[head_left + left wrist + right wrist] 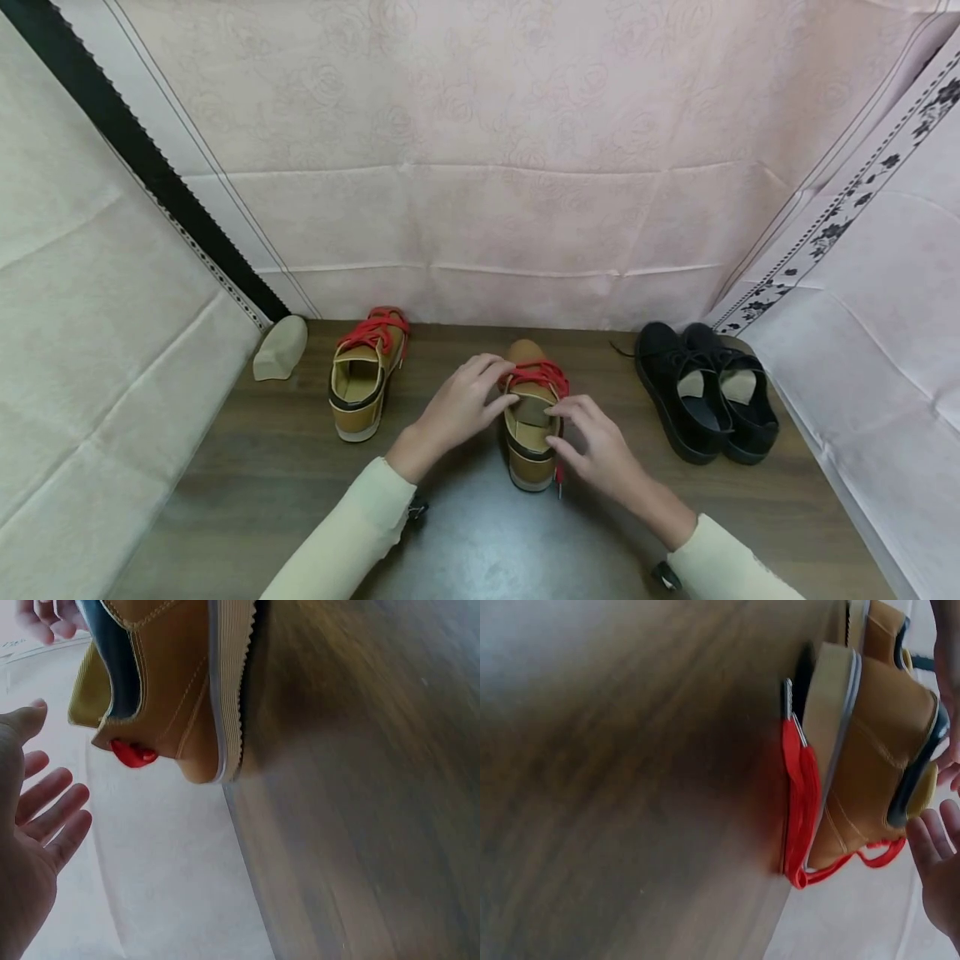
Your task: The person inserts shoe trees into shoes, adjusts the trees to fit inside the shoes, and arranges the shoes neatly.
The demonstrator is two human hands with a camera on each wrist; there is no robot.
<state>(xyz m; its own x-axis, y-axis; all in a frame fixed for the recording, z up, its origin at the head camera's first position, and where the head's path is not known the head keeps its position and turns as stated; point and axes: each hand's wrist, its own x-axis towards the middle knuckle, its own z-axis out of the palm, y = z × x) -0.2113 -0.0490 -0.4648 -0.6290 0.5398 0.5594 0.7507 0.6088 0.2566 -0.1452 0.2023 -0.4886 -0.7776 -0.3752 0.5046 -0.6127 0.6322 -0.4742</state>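
A tan lace-up shoe [531,467] with red laces stands on the wooden floor between my hands, its toe pointing away. My left hand [467,398] is at its left side by the laces, fingers loosely bent. In the left wrist view the left fingers [56,799] are spread and apart from the leather. From the right, my right hand [596,442] reaches to the collar, its fingertips right at the opening. The red laces [802,802] hang down the shoe's right side to the floor. Neither hand grips anything.
The matching tan shoe [358,415] stands to the left, its red laces over the top. Farther left lies a cream rounded insert [281,348]. At the right sits a pair of black shoes [678,425] with pale pieces inside. Pale patterned cloth [480,225] hangs behind.
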